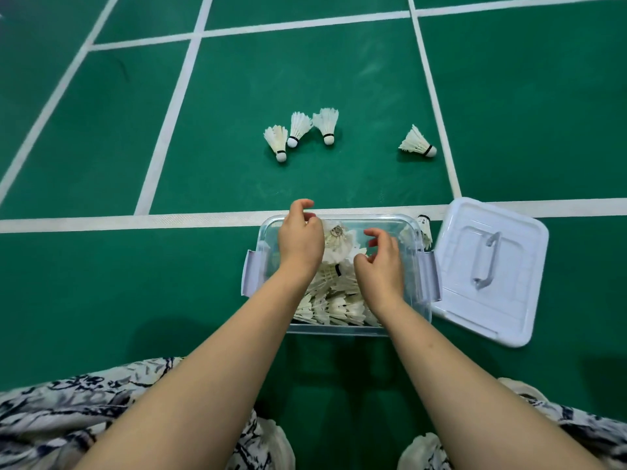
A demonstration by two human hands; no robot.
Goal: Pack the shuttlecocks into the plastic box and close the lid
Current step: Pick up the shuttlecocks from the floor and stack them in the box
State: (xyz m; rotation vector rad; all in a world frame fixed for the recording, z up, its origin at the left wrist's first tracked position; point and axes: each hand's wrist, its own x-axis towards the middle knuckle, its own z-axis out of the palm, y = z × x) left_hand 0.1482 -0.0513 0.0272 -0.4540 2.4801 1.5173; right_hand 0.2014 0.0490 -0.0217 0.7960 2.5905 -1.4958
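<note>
The clear plastic box (339,329) stands on the green floor, holding several white shuttlecocks (334,301). Both my hands hover over it. My left hand (300,237) is at the far left, its fingers loosely curled beside a shuttlecock (339,244) on top of the pile. My right hand (381,259) is over the middle right with loosely curled fingers and holds nothing visible. The lid (454,300) lies flat to the right of the box, handle up. Three shuttlecocks (298,128) lie clustered on the floor beyond the box, and one more shuttlecock (417,144) lies further right.
Another shuttlecock (424,227) stands at the box's far right corner, next to the lid. White court lines (135,220) cross the floor. My patterned clothing (68,412) fills the bottom left, and white shoes (420,451) show at the bottom edge.
</note>
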